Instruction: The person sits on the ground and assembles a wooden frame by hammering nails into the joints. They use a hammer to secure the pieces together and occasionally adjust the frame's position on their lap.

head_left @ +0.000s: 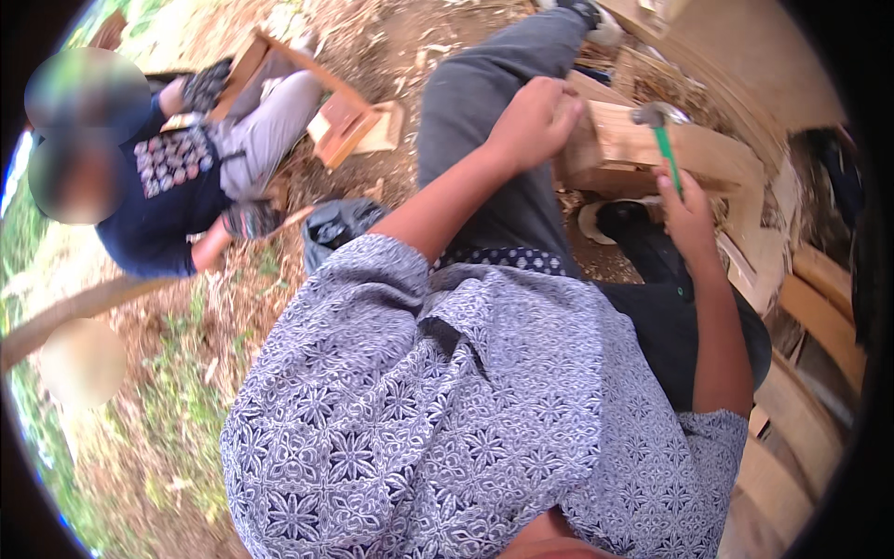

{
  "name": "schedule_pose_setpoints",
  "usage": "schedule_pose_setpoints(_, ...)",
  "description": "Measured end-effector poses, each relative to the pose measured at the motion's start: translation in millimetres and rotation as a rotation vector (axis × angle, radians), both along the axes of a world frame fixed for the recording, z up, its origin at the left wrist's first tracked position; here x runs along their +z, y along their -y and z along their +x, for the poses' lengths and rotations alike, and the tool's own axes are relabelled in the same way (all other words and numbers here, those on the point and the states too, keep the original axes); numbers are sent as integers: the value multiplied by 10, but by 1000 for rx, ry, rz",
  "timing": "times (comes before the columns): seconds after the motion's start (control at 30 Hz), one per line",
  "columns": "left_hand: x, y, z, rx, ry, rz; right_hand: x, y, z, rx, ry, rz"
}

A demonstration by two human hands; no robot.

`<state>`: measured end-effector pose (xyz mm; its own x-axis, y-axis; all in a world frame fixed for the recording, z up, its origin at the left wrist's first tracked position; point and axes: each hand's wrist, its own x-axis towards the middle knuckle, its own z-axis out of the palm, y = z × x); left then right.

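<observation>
Wood beam (626, 138), shavings-strewn grnd (368, 42), R hand (690, 210) tight rd hammer (663, 147), L hand (536, 121) fist-like, hold unclear

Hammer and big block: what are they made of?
The hammer has a grey, slightly shiny head, likely metal. Its handle is evenly green: perhaps plastic, perhaps painted wood. The block looks like bare, unpainted wood: pale tan, with faint grain.

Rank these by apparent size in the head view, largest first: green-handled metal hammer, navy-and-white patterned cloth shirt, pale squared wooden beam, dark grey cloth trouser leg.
1. Navy-and-white patterned shirt, helped by its nearness to the camera
2. Dark grey trouser leg
3. Pale wooden beam
4. Green-handled hammer
</observation>
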<state>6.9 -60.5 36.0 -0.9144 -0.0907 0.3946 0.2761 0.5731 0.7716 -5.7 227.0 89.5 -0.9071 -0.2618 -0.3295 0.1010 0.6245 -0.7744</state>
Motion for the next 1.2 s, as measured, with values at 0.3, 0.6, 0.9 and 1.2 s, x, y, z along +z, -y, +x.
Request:
schedule_pose_setpoints(0.3, 87, 590, 2797, 434, 558, 64, -64, -280, -103, 6, 132, -48)
schedule_pose_setpoints(0.6, -966, 1248, 3654, 698, 600, -234, -42, -590, -293, 161, 32, 129)
schedule_pose_setpoints(0.9, -1455, 1841, 3181, 628, 1118, -423, 273, -333, -163, 125, 247, 206)
schedule_pose_setpoints(1.2, -1648, 1807, 3079, 664, 1233, -443, 308, -316, -146, 126, 307, 150)
